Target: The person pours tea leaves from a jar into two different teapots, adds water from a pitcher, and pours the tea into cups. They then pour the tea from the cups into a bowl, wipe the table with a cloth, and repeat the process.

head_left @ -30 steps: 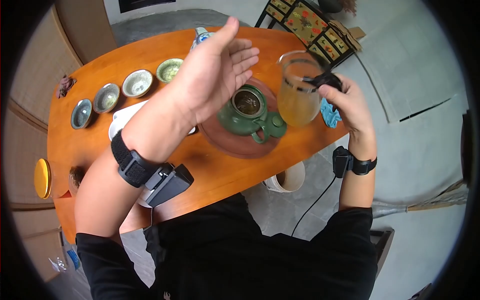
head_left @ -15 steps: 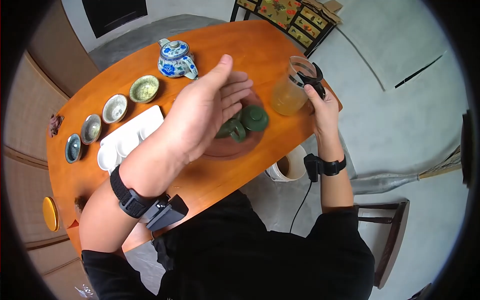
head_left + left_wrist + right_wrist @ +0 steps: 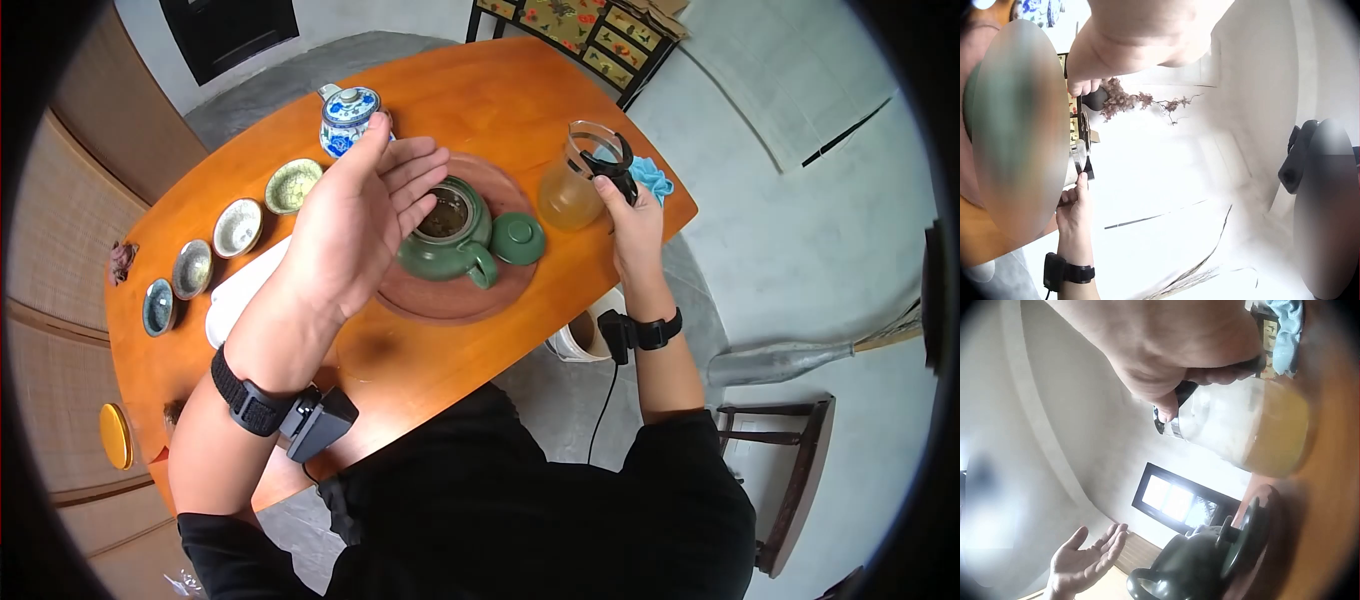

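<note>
My right hand (image 3: 637, 222) grips the black handle of a glass pitcher (image 3: 570, 196) holding yellowish liquid, at the table's right side. In the right wrist view the pitcher (image 3: 1279, 428) is beside the wooden surface; whether it touches is unclear. My left hand (image 3: 352, 215) has its fingers extended, palm turned right, holding nothing, and partly covers the green teapot (image 3: 430, 262). That teapot stands uncovered on a round reddish-brown tray (image 3: 450, 308), its green lid (image 3: 519, 238) beside it. In the right wrist view, the left hand (image 3: 1085, 562) appears with spread fingers.
Several small bowls (image 3: 238, 228) line the left side, near a white tray (image 3: 235, 300) partly behind my left arm. A blue-and-white teapot (image 3: 349, 108) stands at the back. A blue cloth (image 3: 652, 178) lies beyond the right hand; a bucket (image 3: 577, 345) is below the table edge.
The pitcher has come down and slightly left from its raised position. My left hand has moved left and lower, uncovering more of the green teapot than half a second ago. The camera view has also shifted.
</note>
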Action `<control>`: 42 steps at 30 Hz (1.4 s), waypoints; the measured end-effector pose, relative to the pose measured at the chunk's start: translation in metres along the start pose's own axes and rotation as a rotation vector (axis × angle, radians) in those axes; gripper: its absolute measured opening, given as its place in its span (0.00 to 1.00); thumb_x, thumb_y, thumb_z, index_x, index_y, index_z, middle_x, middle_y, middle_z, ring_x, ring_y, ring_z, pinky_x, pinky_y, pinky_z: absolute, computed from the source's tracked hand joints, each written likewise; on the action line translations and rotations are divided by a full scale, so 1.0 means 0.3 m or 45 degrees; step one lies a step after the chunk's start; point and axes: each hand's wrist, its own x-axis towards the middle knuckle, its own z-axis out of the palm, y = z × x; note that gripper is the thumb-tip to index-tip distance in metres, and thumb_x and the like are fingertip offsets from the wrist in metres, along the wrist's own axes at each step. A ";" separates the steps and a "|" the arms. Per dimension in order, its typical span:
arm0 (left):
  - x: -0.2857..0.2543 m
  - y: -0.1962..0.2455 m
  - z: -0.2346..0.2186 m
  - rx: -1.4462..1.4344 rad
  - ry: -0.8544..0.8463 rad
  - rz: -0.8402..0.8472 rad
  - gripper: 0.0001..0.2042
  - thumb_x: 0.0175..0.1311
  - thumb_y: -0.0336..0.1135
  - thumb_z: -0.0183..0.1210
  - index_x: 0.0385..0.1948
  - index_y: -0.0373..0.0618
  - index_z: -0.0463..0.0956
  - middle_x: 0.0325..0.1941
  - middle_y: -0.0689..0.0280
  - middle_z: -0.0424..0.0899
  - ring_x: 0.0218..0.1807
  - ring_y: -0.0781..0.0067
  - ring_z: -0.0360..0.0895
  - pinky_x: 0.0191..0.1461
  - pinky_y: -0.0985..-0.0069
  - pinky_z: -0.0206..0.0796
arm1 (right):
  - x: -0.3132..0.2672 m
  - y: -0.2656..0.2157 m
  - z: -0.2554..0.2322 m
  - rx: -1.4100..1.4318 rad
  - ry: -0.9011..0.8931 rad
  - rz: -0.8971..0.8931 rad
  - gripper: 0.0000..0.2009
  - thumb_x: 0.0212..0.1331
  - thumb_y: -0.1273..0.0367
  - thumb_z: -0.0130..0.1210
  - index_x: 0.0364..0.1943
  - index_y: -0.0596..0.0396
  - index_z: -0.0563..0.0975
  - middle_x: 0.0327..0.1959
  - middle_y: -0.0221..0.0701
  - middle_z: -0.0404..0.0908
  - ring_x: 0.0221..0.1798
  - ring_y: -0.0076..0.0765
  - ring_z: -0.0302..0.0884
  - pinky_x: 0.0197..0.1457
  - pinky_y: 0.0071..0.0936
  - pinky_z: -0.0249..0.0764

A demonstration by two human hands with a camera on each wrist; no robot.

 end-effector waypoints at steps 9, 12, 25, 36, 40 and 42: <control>0.003 -0.001 -0.041 -0.041 0.014 -0.011 0.34 0.76 0.61 0.49 0.62 0.31 0.69 0.65 0.50 0.76 0.68 0.62 0.73 0.73 0.67 0.64 | -0.014 0.032 0.010 -0.016 0.029 -0.046 0.11 0.62 0.66 0.71 0.41 0.60 0.84 0.34 0.17 0.80 0.35 0.12 0.68 0.41 0.15 0.65; -0.003 0.001 -0.060 -0.052 0.002 -0.015 0.36 0.74 0.61 0.51 0.63 0.31 0.67 0.65 0.51 0.75 0.68 0.62 0.72 0.73 0.68 0.63 | -0.033 0.012 0.016 -0.069 0.023 -0.022 0.10 0.62 0.67 0.70 0.39 0.58 0.83 0.32 0.16 0.78 0.35 0.12 0.68 0.40 0.15 0.64; 0.006 0.004 -0.124 -0.140 -0.015 -0.030 0.33 0.75 0.61 0.52 0.60 0.33 0.70 0.63 0.53 0.77 0.65 0.65 0.73 0.70 0.70 0.64 | -0.242 -0.090 0.168 -0.865 -0.278 -0.589 0.16 0.56 0.74 0.66 0.49 0.60 0.78 0.44 0.39 0.79 0.45 0.47 0.77 0.51 0.38 0.75; 0.001 0.028 -0.153 -0.203 -0.023 -0.031 0.34 0.77 0.58 0.49 0.63 0.28 0.67 0.64 0.48 0.77 0.67 0.58 0.74 0.74 0.65 0.65 | -0.205 -0.009 0.208 -1.202 -0.404 -0.482 0.12 0.54 0.73 0.65 0.44 0.59 0.83 0.41 0.41 0.82 0.40 0.47 0.80 0.46 0.38 0.77; 0.005 0.057 -0.141 -0.205 -0.051 -0.009 0.33 0.77 0.58 0.49 0.62 0.28 0.67 0.64 0.48 0.77 0.67 0.59 0.75 0.74 0.66 0.65 | -0.212 -0.124 0.195 -1.209 -0.264 -0.551 0.10 0.54 0.74 0.64 0.41 0.60 0.83 0.38 0.38 0.81 0.31 0.40 0.79 0.36 0.31 0.76; 0.009 0.070 -0.125 -0.181 -0.057 0.021 0.33 0.76 0.58 0.50 0.62 0.29 0.68 0.64 0.49 0.77 0.67 0.60 0.75 0.74 0.67 0.64 | -0.207 -0.210 0.229 -1.090 -0.272 -0.579 0.11 0.54 0.74 0.65 0.42 0.59 0.83 0.37 0.37 0.81 0.31 0.36 0.78 0.36 0.28 0.75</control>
